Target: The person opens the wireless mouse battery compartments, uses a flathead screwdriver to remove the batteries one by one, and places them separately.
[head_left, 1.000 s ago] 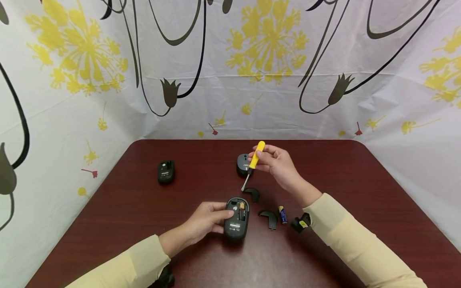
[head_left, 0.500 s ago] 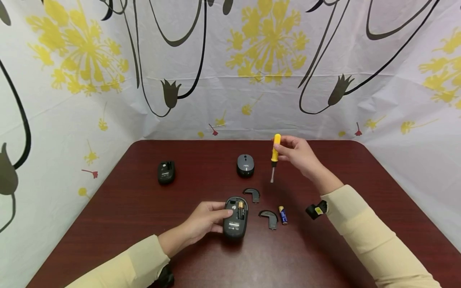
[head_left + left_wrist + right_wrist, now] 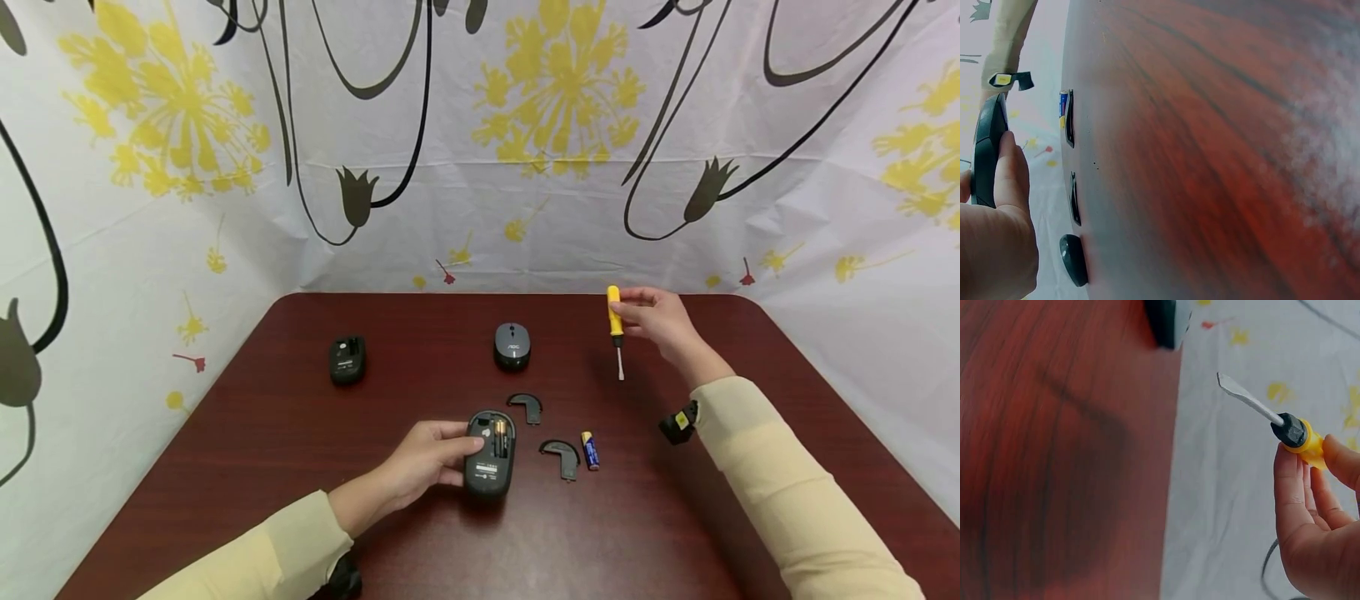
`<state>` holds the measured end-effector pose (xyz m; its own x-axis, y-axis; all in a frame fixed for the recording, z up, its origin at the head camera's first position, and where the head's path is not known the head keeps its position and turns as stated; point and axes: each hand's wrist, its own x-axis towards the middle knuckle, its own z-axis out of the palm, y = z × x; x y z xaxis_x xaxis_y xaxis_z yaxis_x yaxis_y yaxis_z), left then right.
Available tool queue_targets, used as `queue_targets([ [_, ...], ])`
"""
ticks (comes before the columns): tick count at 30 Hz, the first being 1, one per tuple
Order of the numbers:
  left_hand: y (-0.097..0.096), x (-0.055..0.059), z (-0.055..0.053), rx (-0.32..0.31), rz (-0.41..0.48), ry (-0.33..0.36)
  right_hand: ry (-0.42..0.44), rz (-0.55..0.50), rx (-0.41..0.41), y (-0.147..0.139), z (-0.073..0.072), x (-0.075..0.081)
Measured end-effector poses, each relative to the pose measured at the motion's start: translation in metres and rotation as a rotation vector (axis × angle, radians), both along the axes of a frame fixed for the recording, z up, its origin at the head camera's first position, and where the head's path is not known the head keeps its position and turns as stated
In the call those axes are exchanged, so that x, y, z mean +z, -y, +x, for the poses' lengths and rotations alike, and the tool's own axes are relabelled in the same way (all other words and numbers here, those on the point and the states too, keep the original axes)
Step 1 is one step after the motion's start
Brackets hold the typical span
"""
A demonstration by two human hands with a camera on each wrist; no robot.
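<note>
My left hand (image 3: 423, 462) grips a dark computer mouse (image 3: 489, 479), its underside turned up and its battery bay uncovered. One battery (image 3: 501, 437) sits in that bay. In the left wrist view the mouse (image 3: 988, 147) is seen edge-on between thumb and fingers, above the table. Farther right and back, my right hand (image 3: 660, 323) pinches the yellow handle of a flat-blade screwdriver (image 3: 615, 312), its blade pointing down. The right wrist view shows the screwdriver (image 3: 1307, 447) held at the fingertips, with its flat tip touching nothing.
Two dark curved battery covers (image 3: 527, 407) (image 3: 562, 458) lie right of the held mouse, beside a loose blue-and-yellow battery (image 3: 590, 451). A grey mouse (image 3: 512, 346) stands upright farther back. Another mouse (image 3: 347, 360) lies bottom-up at the left. Patterned cloth hangs behind the table (image 3: 247, 450).
My right hand has carried the screwdriver rightward, away from above the grey mouse and the covers, and its blade now points nearly straight down. The left hand and its mouse stay almost still.
</note>
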<state>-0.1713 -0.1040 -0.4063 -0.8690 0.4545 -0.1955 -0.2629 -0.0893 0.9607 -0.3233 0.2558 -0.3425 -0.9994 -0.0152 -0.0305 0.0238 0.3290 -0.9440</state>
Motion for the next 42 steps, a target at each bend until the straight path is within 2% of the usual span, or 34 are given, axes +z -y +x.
queue_targets([
  [7, -0.001, 0.0, 0.0, 0.006, 0.002, 0.006, 0.113, 0.056, -0.043, -0.029, -0.012, -0.02],
  [12, -0.001, 0.0, 0.0, 0.006, -0.001, 0.014, 0.193, 0.04, -0.079, -0.043, -0.018, -0.033],
  [18, -0.001, 0.001, -0.001, 0.006, -0.004, 0.014, 0.246, 0.036, -0.136, -0.052, -0.02, -0.043],
  [27, -0.002, 0.001, -0.001, 0.014, -0.017, 0.015, 0.253, 0.019, -0.142, -0.056, -0.02, -0.054],
  [42, -0.002, 0.001, 0.0, 0.016, -0.032, 0.018, 0.253, 0.069, -0.166, -0.052, -0.02, -0.066],
])
